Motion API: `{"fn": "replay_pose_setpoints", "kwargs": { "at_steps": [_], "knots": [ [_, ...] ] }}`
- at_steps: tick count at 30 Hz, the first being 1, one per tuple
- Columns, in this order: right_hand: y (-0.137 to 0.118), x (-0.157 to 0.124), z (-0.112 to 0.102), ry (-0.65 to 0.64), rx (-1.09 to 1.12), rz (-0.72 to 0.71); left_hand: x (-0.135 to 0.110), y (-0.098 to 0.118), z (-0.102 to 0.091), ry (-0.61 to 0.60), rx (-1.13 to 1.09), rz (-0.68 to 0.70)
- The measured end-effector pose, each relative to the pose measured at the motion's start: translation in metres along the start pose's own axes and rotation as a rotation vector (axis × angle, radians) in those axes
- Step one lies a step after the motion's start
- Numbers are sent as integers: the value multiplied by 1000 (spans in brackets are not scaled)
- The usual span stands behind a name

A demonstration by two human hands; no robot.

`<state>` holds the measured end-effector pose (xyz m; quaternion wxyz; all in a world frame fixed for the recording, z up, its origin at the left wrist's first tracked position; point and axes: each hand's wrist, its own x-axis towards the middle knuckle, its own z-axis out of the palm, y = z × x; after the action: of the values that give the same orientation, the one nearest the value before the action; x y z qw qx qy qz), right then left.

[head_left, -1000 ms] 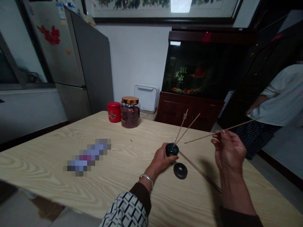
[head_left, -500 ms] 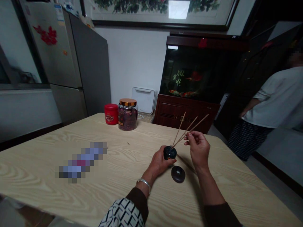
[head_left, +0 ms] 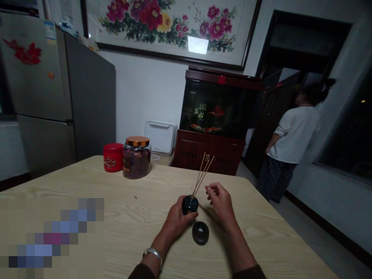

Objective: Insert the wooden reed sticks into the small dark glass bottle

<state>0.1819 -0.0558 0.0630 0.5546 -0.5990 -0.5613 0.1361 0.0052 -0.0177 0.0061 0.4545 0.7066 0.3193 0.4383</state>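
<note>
My left hand (head_left: 176,221) is closed round a small dark pot (head_left: 190,205) standing on the pale wooden table (head_left: 122,201). Three thin sticks (head_left: 203,174) stand up out of the pot, fanned slightly to the right. Just right of the sticks, my right hand (head_left: 221,204) hovers with its fingers curled together, not touching them, and nothing shows in it. A round dark lid (head_left: 200,233) lies on the table in front of the pot. Another stick (head_left: 209,214) lies flat on the table, partly under my right hand.
A red tin (head_left: 113,157) and a glass jar with a copper lid (head_left: 136,157) stand at the table's far edge. A blurred-out object (head_left: 55,236) lies at the left. Beyond are a fridge (head_left: 58,89), a fish tank (head_left: 217,108) and a person in a white top (head_left: 290,135).
My right hand brought a stick in from the right, set it in the pot with the other two, and let go. The view has tilted up and shifted right.
</note>
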Motion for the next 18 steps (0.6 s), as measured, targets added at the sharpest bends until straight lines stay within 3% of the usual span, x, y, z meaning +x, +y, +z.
{"fn": "replay_pose_setpoints", "kwargs": {
  "at_steps": [4, 8, 12, 18],
  "knots": [
    [26, -6, -32, -188, -484, 57, 0, 0, 1, 4, 8, -8],
    [35, -17, -36, -385, -809, 152, 0, -2, 1, 12, 19, 3],
    [31, -23, -26, -415, -915, 188, -1, -2, 1, 17, 9, 16],
    [44, -20, -21, -436, -888, 207, -1, -3, 2, 24, -12, 2]
  ]
}}
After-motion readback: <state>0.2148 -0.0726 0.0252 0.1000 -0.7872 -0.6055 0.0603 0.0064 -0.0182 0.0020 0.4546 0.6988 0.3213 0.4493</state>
